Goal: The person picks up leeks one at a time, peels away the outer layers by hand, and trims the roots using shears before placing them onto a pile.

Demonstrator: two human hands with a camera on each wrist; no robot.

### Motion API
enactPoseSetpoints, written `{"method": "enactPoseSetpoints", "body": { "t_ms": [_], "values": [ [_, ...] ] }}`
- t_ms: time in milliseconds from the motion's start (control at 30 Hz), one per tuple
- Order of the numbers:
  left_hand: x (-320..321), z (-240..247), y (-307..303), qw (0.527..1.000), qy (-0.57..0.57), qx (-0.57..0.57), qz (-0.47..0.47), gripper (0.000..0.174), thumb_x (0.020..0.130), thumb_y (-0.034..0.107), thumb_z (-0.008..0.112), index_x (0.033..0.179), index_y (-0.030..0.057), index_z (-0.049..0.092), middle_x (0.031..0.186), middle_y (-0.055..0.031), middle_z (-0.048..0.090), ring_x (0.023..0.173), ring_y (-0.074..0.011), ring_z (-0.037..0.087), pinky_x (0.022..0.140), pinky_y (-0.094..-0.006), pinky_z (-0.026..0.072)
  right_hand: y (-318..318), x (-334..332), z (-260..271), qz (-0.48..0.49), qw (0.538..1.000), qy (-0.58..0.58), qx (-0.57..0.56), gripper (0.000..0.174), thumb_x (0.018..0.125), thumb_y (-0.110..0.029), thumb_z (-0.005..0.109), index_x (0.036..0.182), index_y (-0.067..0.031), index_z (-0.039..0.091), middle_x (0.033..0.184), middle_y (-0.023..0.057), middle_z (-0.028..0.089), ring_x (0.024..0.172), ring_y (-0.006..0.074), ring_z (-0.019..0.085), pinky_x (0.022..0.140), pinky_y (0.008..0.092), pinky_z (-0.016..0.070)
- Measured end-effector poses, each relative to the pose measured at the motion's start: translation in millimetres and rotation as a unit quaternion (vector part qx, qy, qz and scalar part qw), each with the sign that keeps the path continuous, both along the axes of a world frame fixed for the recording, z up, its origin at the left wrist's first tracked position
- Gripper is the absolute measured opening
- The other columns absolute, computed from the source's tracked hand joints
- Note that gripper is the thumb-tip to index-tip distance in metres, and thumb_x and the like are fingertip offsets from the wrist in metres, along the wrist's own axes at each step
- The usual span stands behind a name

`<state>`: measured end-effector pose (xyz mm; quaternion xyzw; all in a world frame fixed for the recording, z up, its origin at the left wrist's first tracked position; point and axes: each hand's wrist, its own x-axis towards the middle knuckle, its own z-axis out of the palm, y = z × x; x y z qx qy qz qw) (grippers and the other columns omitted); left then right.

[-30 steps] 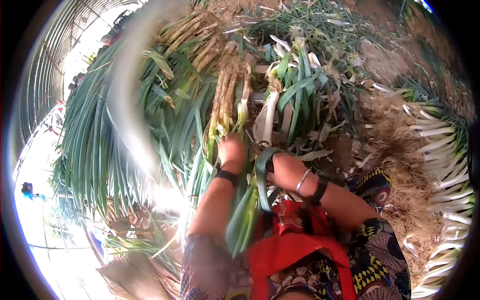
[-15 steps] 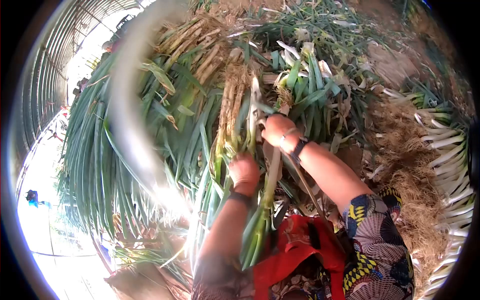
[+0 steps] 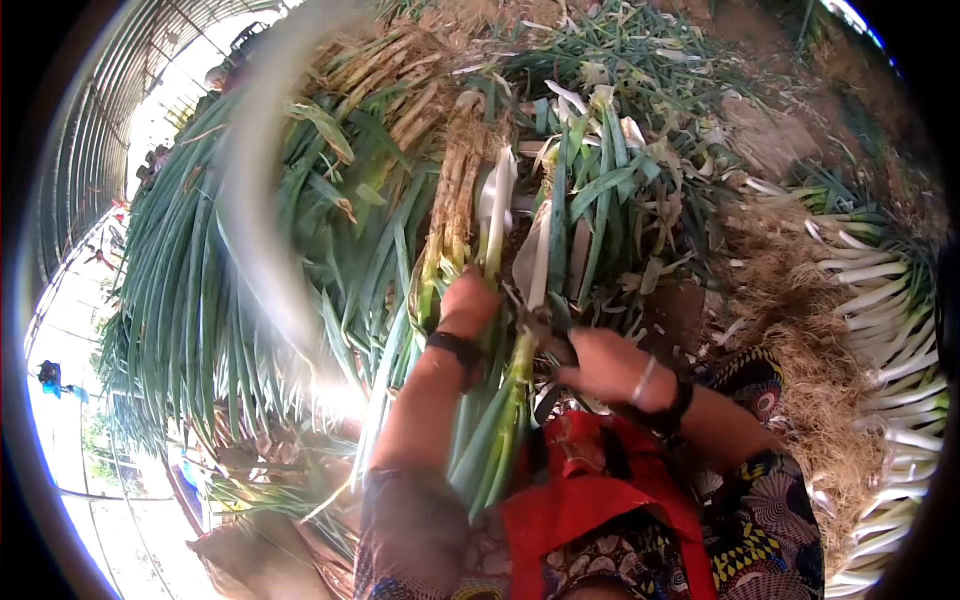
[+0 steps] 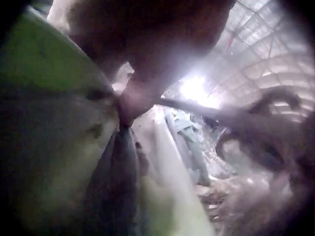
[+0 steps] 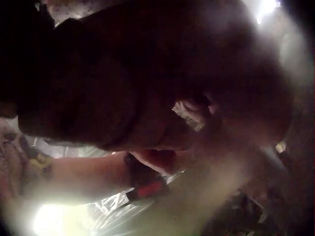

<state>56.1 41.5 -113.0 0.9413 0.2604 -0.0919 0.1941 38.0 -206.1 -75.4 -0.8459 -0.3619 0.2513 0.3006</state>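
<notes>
Leek (image 3: 498,205) is held by the left hand (image 3: 468,303) near the middle of the frame, its pale shank pointed towards the top edge. The left fingers are curled round it. A dark tool (image 3: 548,338) (blurred, its kind hard to make out) is gripped by the right hand (image 3: 612,368), right of centre; how firmly it is squeezed cannot be told, the right wrist view being mostly dark. Brown stalks (image 3: 452,205) are seen just left of the shank, and another pale stem (image 3: 541,255) just right of it. Long green leaves (image 3: 170,290) are heaped across the left side, and loose scraps (image 3: 620,60) are strewn at the upper middle. Along the right edge a white-stemmed row (image 3: 875,290) is laid out, with roots (image 3: 810,390) beside it. A red garment (image 3: 580,490) is worn at bottom centre.
</notes>
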Motion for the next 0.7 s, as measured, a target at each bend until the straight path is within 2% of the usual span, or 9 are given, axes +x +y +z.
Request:
{"method": "enactPoseSetpoints", "body": {
  "t_ms": [200,367,467,567,600,667,700],
  "values": [
    [-58,6,3,0.995,-0.020,-0.083,-0.055,0.061,0.067,0.028,0.076,0.119,0.0026,0.057,0.106,-0.0213,0.065,0.099,-0.0350,0.063,0.086,-0.0395,0.0496,-30,-54,21,0.012,1.000,0.012,-0.005,0.041,0.075,-0.030,0.068,0.089,0.0068,0.055,0.084,0.0276,0.061,0.082,0.0437,0.060,0.073,0.0471,0.0489],
    [-117,3,4,0.986,-0.070,-0.119,-0.089,0.064,0.067,0.031,0.079,0.122,0.0056,0.058,0.086,-0.0137,0.065,0.082,-0.0257,0.063,0.076,-0.0353,0.0498,-27,-47,9,0.004,1.000,0.007,0.025,0.041,0.075,-0.032,0.066,0.086,0.0067,0.055,0.082,0.0278,0.060,0.081,0.0436,0.060,0.072,0.0475,0.0482],
    [-148,16,2,0.988,-0.029,-0.137,-0.060,0.063,0.068,0.033,0.079,0.121,0.0048,0.059,0.086,-0.0144,0.065,0.080,-0.0243,0.063,0.075,-0.0338,0.0497,-16,-32,7,0.002,1.000,-0.013,0.002,0.039,0.076,-0.030,0.066,0.083,0.0063,0.055,0.081,0.0279,0.060,0.079,0.0436,0.060,0.072,0.0477,0.0481],
    [-177,17,4,0.984,-0.013,-0.174,-0.042,0.062,0.070,0.027,0.079,0.124,0.0049,0.058,0.092,-0.0126,0.067,0.083,-0.0197,0.064,0.076,-0.0317,0.0505,5,-8,16,-0.017,1.000,0.009,-0.009,0.033,0.076,-0.027,0.064,0.082,0.0054,0.058,0.080,0.0264,0.061,0.079,0.0430,0.061,0.071,0.0472,0.0487],
    [-185,16,3,0.982,-0.007,-0.187,-0.038,0.062,0.070,0.025,0.079,0.125,0.0047,0.058,0.093,-0.0122,0.068,0.083,-0.0190,0.064,0.076,-0.0314,0.0507,13,1,6,-0.030,0.999,0.007,-0.019,0.032,0.077,-0.027,0.064,0.082,0.0048,0.059,0.080,0.0261,0.062,0.078,0.0425,0.062,0.071,0.0470,0.0490],
    [-201,23,-2,0.973,-0.008,-0.229,-0.016,0.062,0.071,0.024,0.079,0.126,0.0032,0.057,0.093,-0.0123,0.068,0.083,-0.0177,0.064,0.076,-0.0309,0.0508,22,13,-29,-0.107,0.991,-0.079,0.013,0.031,0.077,-0.027,0.064,0.083,0.0038,0.060,0.079,0.0256,0.063,0.075,0.0416,0.062,0.067,0.0472,0.0492],
    [-208,30,-2,0.969,-0.009,-0.249,-0.005,0.062,0.072,0.024,0.078,0.126,0.0025,0.056,0.093,-0.0124,0.068,0.083,-0.0170,0.064,0.076,-0.0306,0.0509,19,10,-17,-0.068,0.996,-0.049,0.009,0.032,0.077,-0.028,0.065,0.083,0.0033,0.060,0.077,0.0249,0.063,0.074,0.0414,0.062,0.065,0.0473,0.0492]
  ]
}}
